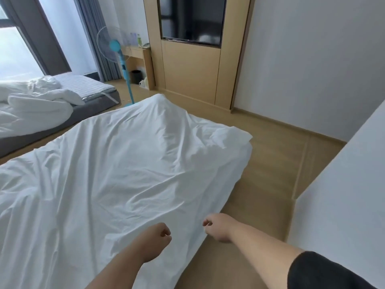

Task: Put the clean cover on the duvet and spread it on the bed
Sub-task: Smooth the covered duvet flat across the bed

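Note:
A white duvet cover [125, 163] lies spread and wrinkled over the near bed, its far corner raised in a peak and its right side hanging over the bed's edge. My left hand [156, 239] is curled into a fist on the cover near its right edge and pinches the fabric. My right hand [216, 226] is curled at that same edge, a little to the right, with its fingers closed on the cloth. A crumpled white duvet [35, 103] lies in a heap on the far bed [91, 88] at the left.
A blue standing fan [116, 51] stands between the beds at the back. Behind it are a wooden desk [135, 57], a black bin [136, 77] and a wall-mounted TV [191, 19]. Wooden floor [270, 155] runs along the right; a white wall corner [343, 195] juts in.

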The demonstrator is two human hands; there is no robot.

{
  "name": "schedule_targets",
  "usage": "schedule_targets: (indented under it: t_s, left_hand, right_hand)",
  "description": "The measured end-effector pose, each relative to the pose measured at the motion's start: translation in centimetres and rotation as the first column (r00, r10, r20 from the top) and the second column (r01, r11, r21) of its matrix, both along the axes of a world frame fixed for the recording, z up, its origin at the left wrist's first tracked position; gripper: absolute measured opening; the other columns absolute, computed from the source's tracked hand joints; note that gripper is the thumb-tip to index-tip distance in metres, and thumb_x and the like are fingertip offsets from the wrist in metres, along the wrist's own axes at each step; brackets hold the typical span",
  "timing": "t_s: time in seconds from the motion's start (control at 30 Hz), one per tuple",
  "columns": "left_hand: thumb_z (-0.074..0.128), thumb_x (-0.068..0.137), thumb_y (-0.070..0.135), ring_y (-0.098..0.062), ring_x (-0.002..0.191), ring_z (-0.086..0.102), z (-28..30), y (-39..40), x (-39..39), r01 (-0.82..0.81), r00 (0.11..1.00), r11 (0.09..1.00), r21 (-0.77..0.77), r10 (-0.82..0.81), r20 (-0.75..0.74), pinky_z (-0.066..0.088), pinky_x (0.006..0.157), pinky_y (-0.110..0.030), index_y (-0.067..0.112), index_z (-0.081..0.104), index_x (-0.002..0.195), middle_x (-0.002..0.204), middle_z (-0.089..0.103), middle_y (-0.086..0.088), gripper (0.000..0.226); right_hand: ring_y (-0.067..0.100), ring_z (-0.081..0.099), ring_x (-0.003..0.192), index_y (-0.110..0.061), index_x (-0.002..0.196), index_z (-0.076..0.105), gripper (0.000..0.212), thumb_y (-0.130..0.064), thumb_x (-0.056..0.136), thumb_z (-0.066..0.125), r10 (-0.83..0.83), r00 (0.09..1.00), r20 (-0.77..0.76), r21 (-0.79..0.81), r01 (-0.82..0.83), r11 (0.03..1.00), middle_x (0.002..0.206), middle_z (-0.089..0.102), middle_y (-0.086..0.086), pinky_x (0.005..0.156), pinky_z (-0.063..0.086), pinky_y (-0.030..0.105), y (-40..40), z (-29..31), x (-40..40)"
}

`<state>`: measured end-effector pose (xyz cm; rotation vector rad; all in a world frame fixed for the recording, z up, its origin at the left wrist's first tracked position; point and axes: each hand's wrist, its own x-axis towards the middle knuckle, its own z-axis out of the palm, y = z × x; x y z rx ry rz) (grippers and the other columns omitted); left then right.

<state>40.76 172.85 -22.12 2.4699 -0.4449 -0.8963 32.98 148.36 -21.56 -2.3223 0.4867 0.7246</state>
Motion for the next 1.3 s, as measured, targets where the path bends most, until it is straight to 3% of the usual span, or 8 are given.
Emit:
schedule_targets:
  t_s: [0.13, 0.27, 0.4, 0.57, 0.77, 0.9, 1.1, 1.3]
  left_hand:
    - [0.053, 0.094, 0.037, -0.006, 0.089, 0.061, 0.0, -9.3, 3.5, 0.164, 0.986, 0.986, 0.014, -0.164, -0.02, 0.046, 0.07, -0.021, 0.032, 0.062, 0.106, 0.1, 0.063, 0.014, 0.015]
    - [0.053, 0.095, 0.035, -0.01, 0.098, 0.063, -0.8, -19.0, 7.0, 0.3, 0.951, 0.954, -0.028, -0.301, -0.069, 0.049, 0.077, -0.025, 0.031, 0.062, 0.106, 0.104, 0.062, 0.013, 0.015]
    - [0.054, 0.095, 0.035, -0.009, 0.098, 0.063, -2.1, -28.2, 12.1, 0.433, 0.897, 0.899, -0.06, -0.437, -0.065, 0.052, 0.085, -0.027, 0.031, 0.063, 0.104, 0.103, 0.063, 0.014, 0.014]
    - [0.051, 0.095, 0.037, -0.005, 0.095, 0.063, -1.7, -38.9, 19.5, 0.562, 0.825, 0.826, -0.033, -0.563, -0.046, 0.049, 0.074, -0.021, 0.034, 0.062, 0.1, 0.1, 0.063, 0.014, 0.013]
    - [0.052, 0.094, 0.034, -0.008, 0.1, 0.063, -0.7, -49.6, 22.7, 0.63, 0.766, 0.773, -0.075, -0.635, -0.099, 0.05, 0.078, -0.023, 0.03, 0.063, 0.104, 0.102, 0.064, 0.012, 0.016]
    - [0.053, 0.092, 0.036, -0.009, 0.101, 0.064, -2.3, -55.7, 24.7, 0.609, 0.779, 0.79, -0.077, -0.613, -0.13, 0.051, 0.083, -0.024, 0.031, 0.063, 0.102, 0.104, 0.064, 0.012, 0.015]
    - [0.051, 0.093, 0.031, -0.011, 0.099, 0.063, -4.3, -63.9, 29.8, 0.468, 0.878, 0.883, 0.026, -0.462, -0.13, 0.055, 0.09, -0.031, 0.03, 0.063, 0.097, 0.103, 0.062, 0.011, 0.012]
    - [0.051, 0.093, 0.028, -0.012, 0.099, 0.064, -3.4, -68.7, 33.5, 0.164, 0.977, 0.986, 0.021, -0.16, -0.139, 0.054, 0.088, -0.029, 0.028, 0.062, 0.096, 0.104, 0.064, 0.009, 0.012]
  right_hand:
    - [0.018, 0.059, 0.112, -0.021, 0.131, 0.062, 0.035, -0.029, 0.1, 0.049, -0.131, 0.991, 0.031, 0.02, 0.13, 0.991, 0.133, 0.062, -0.001, 0.087, 0.045, 0.027, -6.6, -0.3, -0.6]
    - [0.018, 0.058, 0.119, -0.025, 0.131, 0.063, 0.035, -0.031, 0.099, 0.051, -0.225, 0.974, 0.025, -0.001, 0.225, 0.974, 0.133, 0.062, -0.003, 0.098, 0.046, 0.03, -13.4, -0.9, -0.2]
    - [0.017, 0.059, 0.118, -0.026, 0.13, 0.063, 0.035, -0.033, 0.098, 0.051, -0.337, 0.941, 0.026, -0.024, 0.338, 0.941, 0.132, 0.063, -0.005, 0.099, 0.047, 0.031, -20.7, -1.6, 2.5]
    - [0.016, 0.06, 0.11, -0.029, 0.129, 0.062, 0.035, -0.037, 0.098, 0.049, -0.492, 0.87, 0.021, -0.031, 0.492, 0.87, 0.127, 0.062, -0.007, 0.086, 0.048, 0.029, -28.6, -1.9, 6.0]
    - [0.007, 0.059, 0.103, -0.032, 0.13, 0.061, 0.034, -0.038, 0.098, 0.05, -0.641, 0.768, 0.021, 0.056, 0.639, 0.767, 0.116, 0.059, -0.015, 0.082, 0.05, 0.024, -35.9, -3.1, 7.6]
    - [0.003, 0.056, 0.106, -0.035, 0.134, 0.058, 0.037, -0.042, 0.099, 0.05, -0.637, 0.771, 0.018, 0.079, 0.634, 0.769, 0.122, 0.058, -0.017, 0.08, 0.045, 0.02, -42.6, -4.5, 9.5]
    - [0.002, 0.057, 0.102, -0.036, 0.129, 0.06, 0.032, -0.039, 0.099, 0.049, -0.531, 0.847, 0.027, 0.091, 0.527, 0.845, 0.117, 0.058, -0.018, 0.08, 0.047, 0.022, -56.2, -6.6, 15.8]
    - [0.013, 0.061, 0.106, -0.028, 0.116, 0.065, 0.021, -0.028, 0.097, 0.056, -0.342, 0.94, -0.008, 0.071, 0.342, 0.937, 0.117, 0.064, -0.007, 0.086, 0.047, 0.023, -67.0, -6.5, 24.7]
